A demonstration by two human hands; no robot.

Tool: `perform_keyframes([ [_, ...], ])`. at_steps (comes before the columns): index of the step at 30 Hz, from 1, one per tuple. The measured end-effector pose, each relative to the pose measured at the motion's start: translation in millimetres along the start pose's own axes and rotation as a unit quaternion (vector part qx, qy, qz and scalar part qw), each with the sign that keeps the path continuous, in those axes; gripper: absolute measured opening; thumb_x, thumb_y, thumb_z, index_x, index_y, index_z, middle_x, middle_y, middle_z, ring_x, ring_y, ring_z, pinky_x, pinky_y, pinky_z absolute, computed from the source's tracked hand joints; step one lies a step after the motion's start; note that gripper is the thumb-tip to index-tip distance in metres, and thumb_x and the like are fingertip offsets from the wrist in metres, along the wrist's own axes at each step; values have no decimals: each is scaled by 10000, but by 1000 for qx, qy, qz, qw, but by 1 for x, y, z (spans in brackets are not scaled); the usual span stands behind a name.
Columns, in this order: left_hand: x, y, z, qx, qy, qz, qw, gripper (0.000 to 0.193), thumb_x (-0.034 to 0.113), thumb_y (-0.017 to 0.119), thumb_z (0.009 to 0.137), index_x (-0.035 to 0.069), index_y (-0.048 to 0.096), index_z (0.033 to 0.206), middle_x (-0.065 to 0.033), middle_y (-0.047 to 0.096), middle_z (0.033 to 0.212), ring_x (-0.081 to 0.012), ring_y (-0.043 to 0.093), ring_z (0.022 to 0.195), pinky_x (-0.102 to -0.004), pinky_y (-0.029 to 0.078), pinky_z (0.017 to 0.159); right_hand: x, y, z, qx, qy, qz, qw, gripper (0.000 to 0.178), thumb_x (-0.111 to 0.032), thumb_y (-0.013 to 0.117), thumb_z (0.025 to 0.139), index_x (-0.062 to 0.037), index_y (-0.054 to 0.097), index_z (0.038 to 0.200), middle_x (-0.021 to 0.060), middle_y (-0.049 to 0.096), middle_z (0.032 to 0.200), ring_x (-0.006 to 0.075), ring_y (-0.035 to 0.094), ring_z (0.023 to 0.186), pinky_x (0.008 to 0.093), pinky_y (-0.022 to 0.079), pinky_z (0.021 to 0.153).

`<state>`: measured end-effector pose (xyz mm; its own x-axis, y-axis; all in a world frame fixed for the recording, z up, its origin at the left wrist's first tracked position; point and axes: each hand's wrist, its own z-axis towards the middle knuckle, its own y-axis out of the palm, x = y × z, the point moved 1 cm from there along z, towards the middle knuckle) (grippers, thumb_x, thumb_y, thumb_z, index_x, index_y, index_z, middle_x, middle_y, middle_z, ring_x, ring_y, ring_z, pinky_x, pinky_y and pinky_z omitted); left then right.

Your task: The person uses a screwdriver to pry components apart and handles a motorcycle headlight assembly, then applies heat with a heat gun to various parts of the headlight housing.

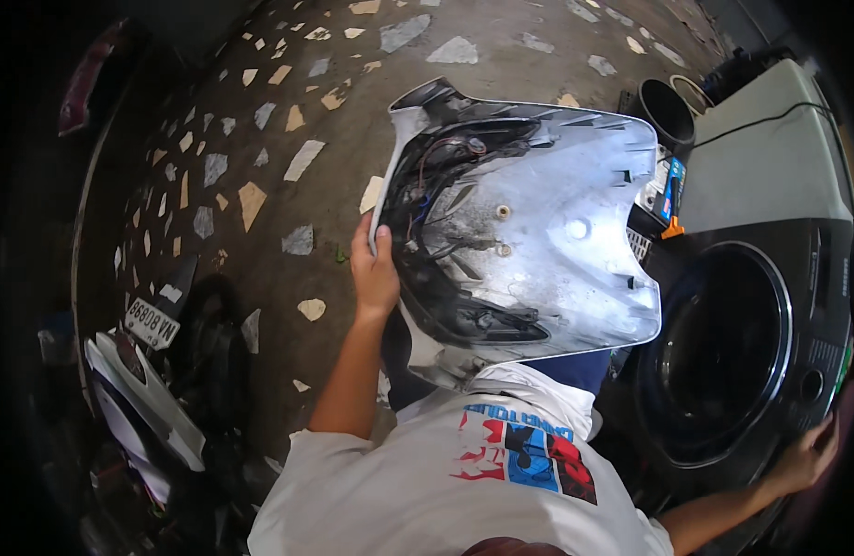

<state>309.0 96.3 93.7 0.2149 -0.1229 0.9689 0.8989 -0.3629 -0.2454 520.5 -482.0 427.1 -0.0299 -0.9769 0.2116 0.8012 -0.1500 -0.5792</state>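
A white scooter fairing panel lies in front of me with its inner side up, its face dusty and its left part black, with wiring and dark fittings. My left hand is closed around the panel's left edge, fingers partly hidden behind it. Far out to the lower right, my right hand is apart from the panel, its fingers stretched out and separated beside the washing machine. Whether it touches the machine or the dark red surface by it, I cannot tell.
On the left stands a scooter with white body parts and a plate. A black bucket and a box with an orange-handled tool sit beyond the panel, near the grey-topped machine. Stone pieces are set in the floor.
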Motion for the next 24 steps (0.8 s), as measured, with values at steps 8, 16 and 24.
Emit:
perform_keyframes([
  [8, 17, 0, 7, -39, -23, -63, 997, 341, 226, 561, 1059, -66, 606, 1229, -102, 674, 1107, -151, 602, 1017, -301, 472, 935, -423, 25, -146, -390, -224, 652, 610, 202, -153, 745, 875, 14, 724, 987, 208, 711, 958, 406, 668, 923, 461, 523, 854],
  [16, 0, 6, 12, 31, -25, -75, 996, 284, 192, 614, 1019, -54, 603, 1161, -86, 672, 1023, -143, 614, 937, -291, 487, 867, -544, 36, -191, -581, -273, 507, 576, 335, -300, 653, 921, 10, 747, 835, 281, 717, 875, 441, 704, 929, 546, 490, 928],
  [24, -15, 0, 23, 5, -87, -244, 966, 272, 216, 629, 1029, -12, 577, 1169, -39, 658, 927, -84, 588, 807, -243, 489, 768, -519, 25, -163, -507, -226, 552, 623, 289, -229, 640, 893, 42, 707, 820, 301, 694, 823, 477, 695, 824, 543, 548, 820],
])
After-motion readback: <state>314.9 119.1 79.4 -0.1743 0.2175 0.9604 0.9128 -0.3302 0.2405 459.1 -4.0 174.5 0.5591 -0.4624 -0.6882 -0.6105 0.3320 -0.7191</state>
